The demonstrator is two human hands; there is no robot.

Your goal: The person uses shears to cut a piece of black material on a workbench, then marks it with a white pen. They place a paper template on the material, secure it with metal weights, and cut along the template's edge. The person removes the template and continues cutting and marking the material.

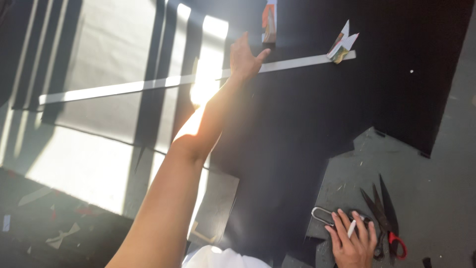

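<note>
Materials and finish, head view

Black sheet [317, 124]: smooth, leather-like or vinyl, low sheen, glaring white where sun hits at 10 o'clock. Long straightedge [148, 85] under the left hand [244, 57]: flat, pale, looks like brushed metal, matt. Folded paper scraps [342, 44] at 1 o'clock: white paper, printed colour inside. Floor [436, 173]: grey, rough, scuffed, concrete-like. Scissors [384, 218] at 5 o'clock: dark steel blades, glossy red plastic handle. Beside them, under the right hand [353, 243], a shiny metal loop [322, 215] and a white marking stick [351, 228], chalky and matt.
</note>
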